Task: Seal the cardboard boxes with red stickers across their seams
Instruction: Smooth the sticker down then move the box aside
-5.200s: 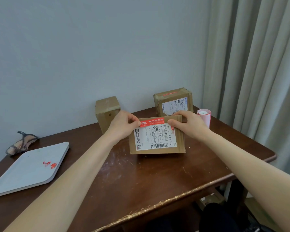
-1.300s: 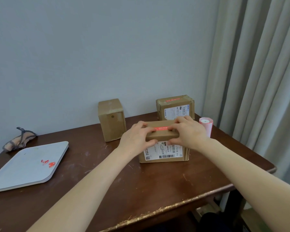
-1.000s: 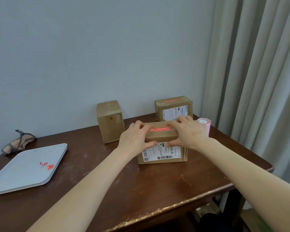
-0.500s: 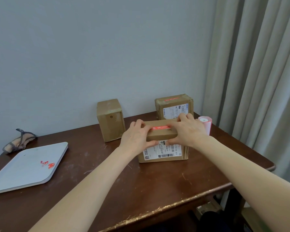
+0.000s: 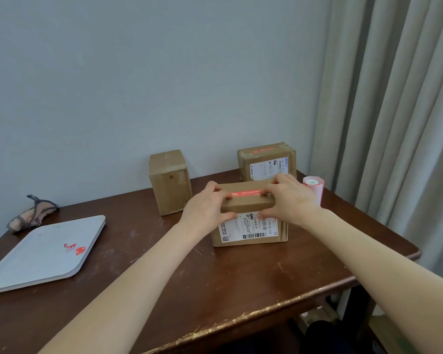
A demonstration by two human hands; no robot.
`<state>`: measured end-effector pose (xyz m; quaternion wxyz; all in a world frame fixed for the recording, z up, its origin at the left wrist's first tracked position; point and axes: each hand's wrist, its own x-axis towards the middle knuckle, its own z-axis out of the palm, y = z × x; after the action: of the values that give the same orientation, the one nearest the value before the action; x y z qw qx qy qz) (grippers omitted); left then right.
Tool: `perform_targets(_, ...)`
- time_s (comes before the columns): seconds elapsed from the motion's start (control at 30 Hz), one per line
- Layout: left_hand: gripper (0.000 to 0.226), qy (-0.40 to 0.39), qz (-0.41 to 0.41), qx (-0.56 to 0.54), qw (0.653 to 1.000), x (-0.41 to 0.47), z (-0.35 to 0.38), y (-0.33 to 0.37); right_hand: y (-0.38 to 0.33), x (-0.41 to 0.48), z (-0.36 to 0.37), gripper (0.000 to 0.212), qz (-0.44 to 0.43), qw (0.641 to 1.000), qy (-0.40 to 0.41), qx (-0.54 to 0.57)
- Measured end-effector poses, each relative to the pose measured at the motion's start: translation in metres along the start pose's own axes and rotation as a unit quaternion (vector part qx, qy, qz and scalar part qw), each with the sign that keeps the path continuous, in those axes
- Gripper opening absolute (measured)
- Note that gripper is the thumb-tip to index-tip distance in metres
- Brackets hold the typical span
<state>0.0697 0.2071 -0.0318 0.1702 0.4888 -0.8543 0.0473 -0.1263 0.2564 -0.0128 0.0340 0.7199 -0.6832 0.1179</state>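
Pressing a Red Sticker onto the Middle Box

Lying at the far left of the frame, a small bundle of cloth (image 5: 31,213) rests by the wall, with a pale grey tray (image 5: 23,264) just below it on the dark wooden table (image 5: 164,290). Red sticker scraps (image 5: 75,249) sit on the tray's right part. Left of centre, a plain tall box (image 5: 169,182) stands upright near the wall. At centre, the left hand (image 5: 205,209) grips the left end of the front box (image 5: 248,226), fingers curled over its top and thumb on the front face near the shipping label (image 5: 248,227). A red sticker (image 5: 246,193) runs across the box top between the two hands. The right hand (image 5: 289,198) clasps the right end likewise, fingers over the top, thumb on the label. Behind, upper right of centre, a labelled rear box (image 5: 266,162) carries its own red strip (image 5: 262,151) on top. Just right of the right hand, a sticker roll (image 5: 315,186) stands near the table's edge, with curtains (image 5: 394,123) filling the right side.
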Motion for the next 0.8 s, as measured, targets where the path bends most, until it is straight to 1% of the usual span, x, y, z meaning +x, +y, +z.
perform_targets(0.2,0.060,0.006,-0.019,-0.019,1.000,-0.0003,-0.0024,0.0017,0.0012,0.0022,-0.0001,0.061,0.016,1.000,0.013,0.008)
perform_targets(0.27,0.061,0.012,-0.026,-0.012,1.000,-0.0018,-0.0030,0.0019,0.0019,0.0018,0.0004,0.069,0.014,1.000,0.015,0.000)
perform_targets(0.37,0.066,0.021,-0.004,0.033,0.999,-0.0042,-0.0005,0.0038,0.0010,0.0010,0.0003,0.080,0.000,0.999,0.009,-0.040)
perform_targets(0.47,0.068,0.011,-0.003,0.065,0.998,-0.0041,0.0036,0.0055,-0.0008,0.0014,0.0014,0.079,-0.003,0.998,0.006,-0.056)
perform_targets(0.67,0.070,0.001,-0.017,0.060,0.998,-0.0014,0.0053,0.0062,-0.0007,0.0062,0.0014,0.078,0.010,0.999,-0.014,-0.044)
perform_targets(0.8,0.071,0.002,-0.016,0.058,0.998,-0.0006,0.0052,0.0056,0.0010,0.0078,0.0011,0.078,0.008,0.999,-0.008,-0.039)
